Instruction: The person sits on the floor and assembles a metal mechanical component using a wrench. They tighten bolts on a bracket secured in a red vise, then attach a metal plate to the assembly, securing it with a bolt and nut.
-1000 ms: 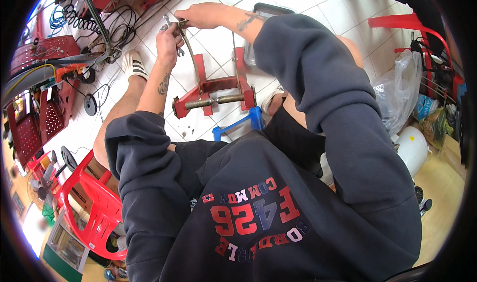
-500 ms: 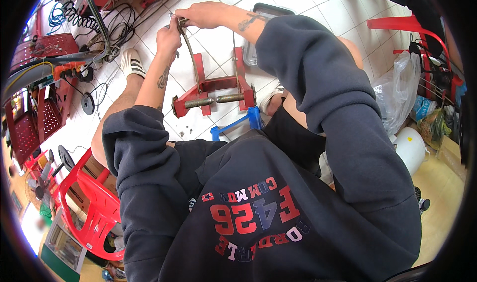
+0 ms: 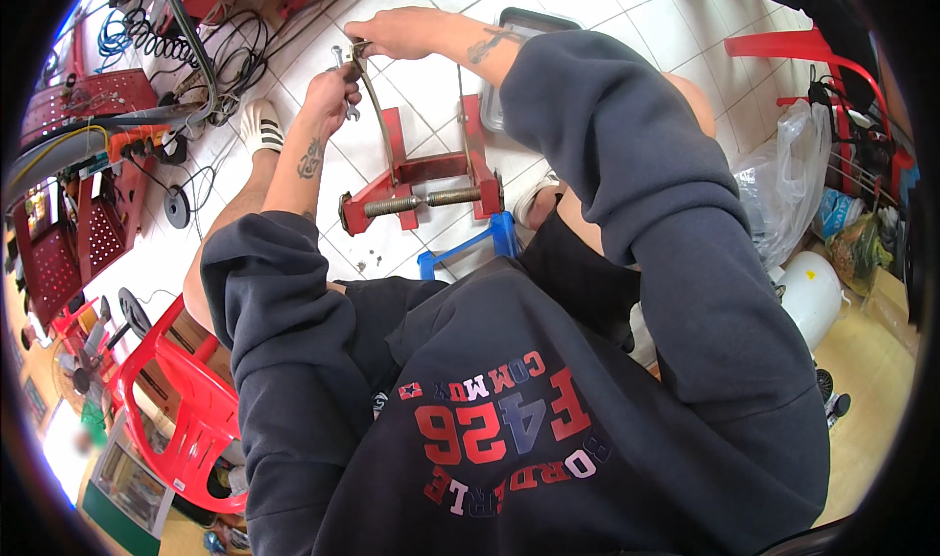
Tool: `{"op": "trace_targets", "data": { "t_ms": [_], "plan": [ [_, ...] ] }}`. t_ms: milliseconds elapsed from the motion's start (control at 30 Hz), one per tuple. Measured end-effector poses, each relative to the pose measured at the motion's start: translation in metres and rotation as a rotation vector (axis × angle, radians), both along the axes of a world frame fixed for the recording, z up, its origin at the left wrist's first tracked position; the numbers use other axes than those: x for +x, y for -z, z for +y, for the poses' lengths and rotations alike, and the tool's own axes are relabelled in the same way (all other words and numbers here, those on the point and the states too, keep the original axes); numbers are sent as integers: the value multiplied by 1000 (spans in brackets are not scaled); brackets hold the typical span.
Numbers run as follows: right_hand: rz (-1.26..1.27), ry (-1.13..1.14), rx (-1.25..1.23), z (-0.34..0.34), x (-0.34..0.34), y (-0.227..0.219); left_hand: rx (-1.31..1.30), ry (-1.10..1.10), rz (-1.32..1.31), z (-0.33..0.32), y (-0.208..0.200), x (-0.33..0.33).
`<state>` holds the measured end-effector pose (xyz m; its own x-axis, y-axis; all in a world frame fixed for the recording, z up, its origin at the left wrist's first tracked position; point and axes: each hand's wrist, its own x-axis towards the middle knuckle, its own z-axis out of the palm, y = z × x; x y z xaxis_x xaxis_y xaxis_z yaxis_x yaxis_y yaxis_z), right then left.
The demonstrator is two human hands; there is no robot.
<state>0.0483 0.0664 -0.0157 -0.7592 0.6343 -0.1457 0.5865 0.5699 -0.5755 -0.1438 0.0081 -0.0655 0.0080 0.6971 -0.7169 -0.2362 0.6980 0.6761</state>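
Observation:
A red steel frame [image 3: 431,167] stands on the floor between my legs, with ribbed, spring-like bars [image 3: 394,206] along its near side. Two thin metal rods rise from it, and the left rod [image 3: 377,111] leads up to my hands. My left hand [image 3: 331,96] is closed around a silver wrench [image 3: 352,112], whose two ends stick out above and below the fist. Just above and to the right, my right hand [image 3: 397,33] pinches the rod's upper end, where a small metal piece [image 3: 359,49] shows. My right fingertips are partly hidden.
A blue stool-like piece [image 3: 470,246] sits just nearer than the frame. Beyond my right arm is a clear tray [image 3: 494,115]. Cables [image 3: 250,52] and red perforated equipment [image 3: 108,96] lie left, a red chair [image 3: 186,409] at lower left, a plastic bag [image 3: 788,174] right.
My left hand has slid down and a little away from my right hand, baring more of the wrench. The right hand stays nearly in place at the rod's top.

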Motion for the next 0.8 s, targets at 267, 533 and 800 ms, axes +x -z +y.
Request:
{"op": "trace_targets", "data": {
  "t_ms": [267, 533, 800],
  "plan": [
    [27, 6, 16, 0, 1, 5, 21, -23, -93, 3, -13, 9],
    [70, 11, -39, 1, -1, 7, 312, -126, 45, 10, -39, -8],
    [119, -92, -26, 8, 3, 22, 547, 436, 426, -122, -253, 92]
  ]
}}
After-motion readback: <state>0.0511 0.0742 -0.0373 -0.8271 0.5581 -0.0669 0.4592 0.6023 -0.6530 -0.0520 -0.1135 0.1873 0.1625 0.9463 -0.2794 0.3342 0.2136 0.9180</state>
